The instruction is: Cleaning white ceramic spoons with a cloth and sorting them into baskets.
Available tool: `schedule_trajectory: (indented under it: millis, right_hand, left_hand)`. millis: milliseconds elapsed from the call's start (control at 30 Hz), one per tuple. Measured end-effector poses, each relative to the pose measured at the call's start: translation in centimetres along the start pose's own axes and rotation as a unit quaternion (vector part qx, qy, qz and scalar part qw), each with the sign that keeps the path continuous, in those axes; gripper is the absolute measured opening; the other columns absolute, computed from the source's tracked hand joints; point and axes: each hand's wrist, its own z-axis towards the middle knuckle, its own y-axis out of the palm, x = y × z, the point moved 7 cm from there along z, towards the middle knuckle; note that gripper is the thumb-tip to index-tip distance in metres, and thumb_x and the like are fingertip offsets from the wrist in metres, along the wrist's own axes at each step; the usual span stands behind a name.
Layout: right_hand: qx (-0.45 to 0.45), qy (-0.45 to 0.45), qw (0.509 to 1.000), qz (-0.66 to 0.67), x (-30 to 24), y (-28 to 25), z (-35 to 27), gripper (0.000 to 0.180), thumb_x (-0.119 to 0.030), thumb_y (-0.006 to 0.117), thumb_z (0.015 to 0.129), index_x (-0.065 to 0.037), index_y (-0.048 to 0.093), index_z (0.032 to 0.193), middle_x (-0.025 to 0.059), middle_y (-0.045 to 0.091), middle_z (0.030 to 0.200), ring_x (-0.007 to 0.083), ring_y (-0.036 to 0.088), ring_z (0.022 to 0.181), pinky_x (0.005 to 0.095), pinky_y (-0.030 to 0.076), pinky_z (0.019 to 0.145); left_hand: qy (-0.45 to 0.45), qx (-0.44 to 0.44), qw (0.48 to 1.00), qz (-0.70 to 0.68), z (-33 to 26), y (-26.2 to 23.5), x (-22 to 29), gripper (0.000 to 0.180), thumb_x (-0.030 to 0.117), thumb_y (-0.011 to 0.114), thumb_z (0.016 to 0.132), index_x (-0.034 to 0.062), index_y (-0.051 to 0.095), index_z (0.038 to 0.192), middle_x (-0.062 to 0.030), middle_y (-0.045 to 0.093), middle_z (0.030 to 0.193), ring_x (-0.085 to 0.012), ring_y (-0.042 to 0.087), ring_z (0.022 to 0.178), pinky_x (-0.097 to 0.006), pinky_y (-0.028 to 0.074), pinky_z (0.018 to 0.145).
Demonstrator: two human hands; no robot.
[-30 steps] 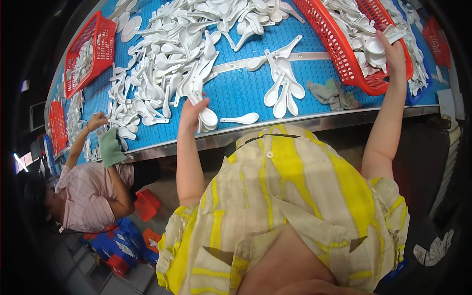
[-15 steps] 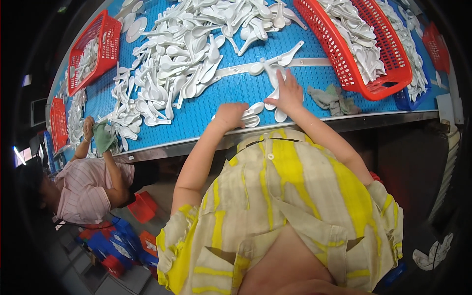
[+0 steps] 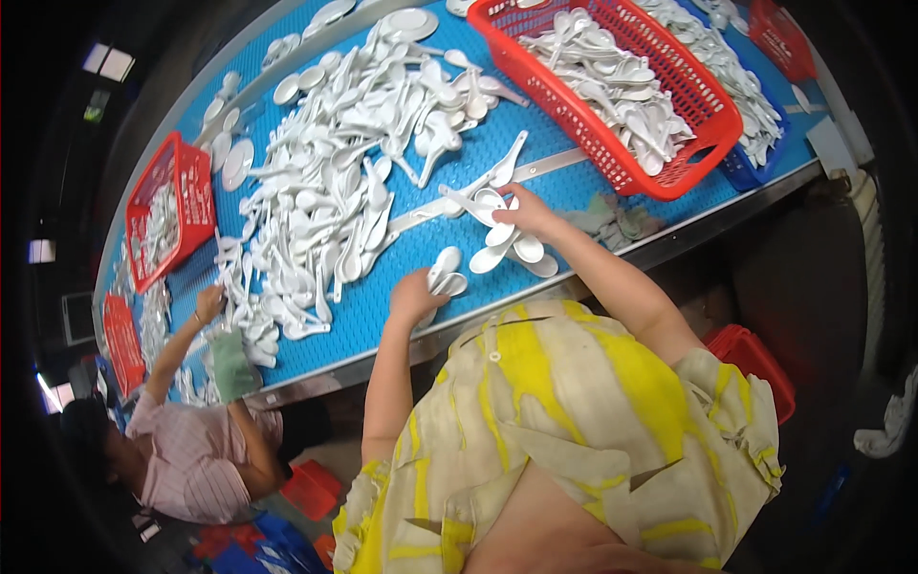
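"Well lit?"
"Bright on the flat, blue, textured tabletop (image 3: 368, 320); glossy white spoons (image 3: 330, 182) catch pale glints."
"And around it?"
"Dim. Square white panels (image 3: 117, 65) glow far left; the long silvery metal edge (image 3: 727, 209) bows, corners blackened."

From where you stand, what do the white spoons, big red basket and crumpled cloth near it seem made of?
White spoons: probably glazed ceramic, glossy, judging by bright highlights, though plastic can't be ruled out. Big red basket: likely moulded plastic, smooth, from its even colour and regular holes. Crumpled cloth: some soft, dull fabric, by its loose folds; fibre unclear.
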Motion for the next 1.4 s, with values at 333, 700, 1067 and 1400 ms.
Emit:
schedule_trajectory:
  millis: [333, 700, 1067, 1400]
  right_hand:
    - [0.244, -0.069, 0.946, 0.200, -6.7, -27.6, -0.9, 0.056, -0.024, 0.067, 0.073, -0.006, 0.042, 0.119, 0.0127, 0.058, 0.096, 0.0210, 0.057, 0.084, 0.0331, 0.047, 0.068]
    - [0.091, -0.106, 0.990, -0.011, -3.8, -11.7, -9.3, 0.030, -0.021, 0.064, 0.073, -0.008, 0.058, 0.099, 0.0092, 0.059, 0.092, 0.0222, 0.057, 0.084, 0.0315, 0.046, 0.072]
    - [-0.165, -0.089, 0.946, -0.265, 3.8, 1.7, -6.3, 0.031, -0.025, 0.066, 0.067, -0.012, 0.058, 0.094, 0.0123, 0.056, 0.090, 0.0295, 0.055, 0.084, 0.0389, 0.045, 0.070]
    - [0.339, -0.192, 0.912, -0.130, -11.6, -24.4, -8.0, 0.033, -0.013, 0.066, 0.072, -0.003, 0.054, 0.101, 0.0085, 0.057, 0.088, 0.0182, 0.055, 0.079, 0.0284, 0.045, 0.071]
  left_hand:
    - [-0.143, -0.021, 0.763, -0.630, 5.3, -1.1, 2.9, 0.031, 0.008, 0.059, 0.075, -0.0032, 0.049, 0.102, -0.0123, 0.058, 0.087, -0.0231, 0.059, 0.074, -0.035, 0.050, 0.064]
    - [-0.044, -0.123, 0.683, -0.718, 18.7, -9.4, 27.1, 0.031, 0.016, 0.059, 0.078, 0.0027, 0.049, 0.105, -0.0159, 0.058, 0.093, -0.0291, 0.060, 0.082, -0.047, 0.050, 0.074]
    - [0.109, 0.259, 0.844, -0.457, 23.9, -12.1, 19.0, 0.049, 0.031, 0.070, 0.071, -0.0039, 0.055, 0.101, -0.0121, 0.058, 0.096, -0.0209, 0.054, 0.089, -0.030, 0.043, 0.077]
    - [0.083, 0.246, 0.966, 0.017, 11.9, -3.0, 7.2, 0.041, 0.026, 0.071, 0.064, 0.0071, 0.059, 0.098, -0.0109, 0.056, 0.099, -0.0295, 0.051, 0.092, -0.037, 0.043, 0.077]
